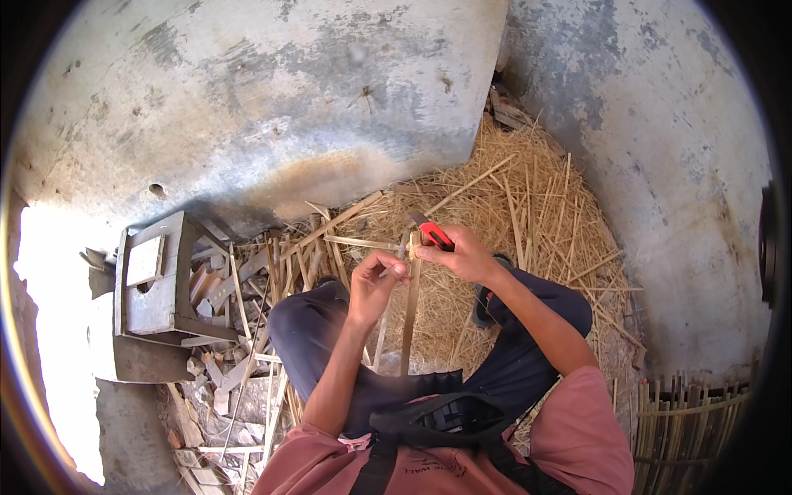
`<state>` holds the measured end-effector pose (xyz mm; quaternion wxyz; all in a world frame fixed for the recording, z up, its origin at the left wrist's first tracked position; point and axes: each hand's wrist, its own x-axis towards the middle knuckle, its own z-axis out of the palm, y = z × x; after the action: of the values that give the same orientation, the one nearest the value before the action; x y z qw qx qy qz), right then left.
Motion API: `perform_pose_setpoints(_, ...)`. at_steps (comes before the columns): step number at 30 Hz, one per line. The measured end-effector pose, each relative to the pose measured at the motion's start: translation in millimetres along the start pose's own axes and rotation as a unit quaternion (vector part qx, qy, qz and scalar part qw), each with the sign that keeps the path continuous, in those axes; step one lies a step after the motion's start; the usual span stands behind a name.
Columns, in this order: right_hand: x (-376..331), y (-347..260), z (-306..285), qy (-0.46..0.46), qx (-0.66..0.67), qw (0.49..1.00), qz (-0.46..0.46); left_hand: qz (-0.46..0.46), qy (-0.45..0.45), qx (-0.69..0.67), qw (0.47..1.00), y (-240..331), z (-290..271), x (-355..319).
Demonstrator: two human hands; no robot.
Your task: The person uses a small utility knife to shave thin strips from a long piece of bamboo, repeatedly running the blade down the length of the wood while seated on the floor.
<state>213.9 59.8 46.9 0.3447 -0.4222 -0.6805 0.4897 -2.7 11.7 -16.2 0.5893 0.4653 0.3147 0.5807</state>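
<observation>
Handwork low over a spread of straw-coloured shavings (462, 326), between two bent knees in dark trousers (544, 309). Right hand (466, 254) closed around a red-and-black utility knife (437, 236), its front end pointing far and left; thumb close against the far end of a long, flat, brownish strip (410, 322), wood or bamboo, which runs from there toward the lap. Left hand (371, 285) just left of the strip, thumb and fingertips drawn together; cannot tell whether they pinch the thin, pale, blurred sliver (380, 342) beside it. Judged from the pose, step in hand is paring or splitting the strip near its far end. Next move would call for a firm hold on the strip, an even stroke along the grain, left fingertips clear of the blade's line. More pale, narrow strips (334, 223) lie about on the far side. Writing: small dark lettering on the chest of the dusty-pink shirt (330, 466), not copied here. No label made out on the knife; none readable on the black strapped pouch (450, 412).
</observation>
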Motion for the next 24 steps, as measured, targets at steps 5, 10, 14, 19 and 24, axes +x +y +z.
perform_pose_setpoints(5,1,-7,-1,-0.016,-0.039,0.999,0.0,0.008,0.059,0.082,0.995,7,8,2)
perform_pose_setpoints(10,1,-13,7,-0.008,-0.046,0.999,-0.023,0.04,0.096,0.108,0.989,2,13,2)
perform_pose_setpoints(14,2,-17,8,-0.008,-0.065,0.997,-0.028,0.047,0.11,0.132,0.984,4,17,1)
perform_pose_setpoints(19,-1,-12,8,0.004,-0.022,0.999,0.025,0.014,0.09,0.201,0.975,17,13,2)
perform_pose_setpoints(24,-3,-9,7,0.024,-0.048,0.998,0.015,0.038,0.079,0.214,0.973,14,7,0)
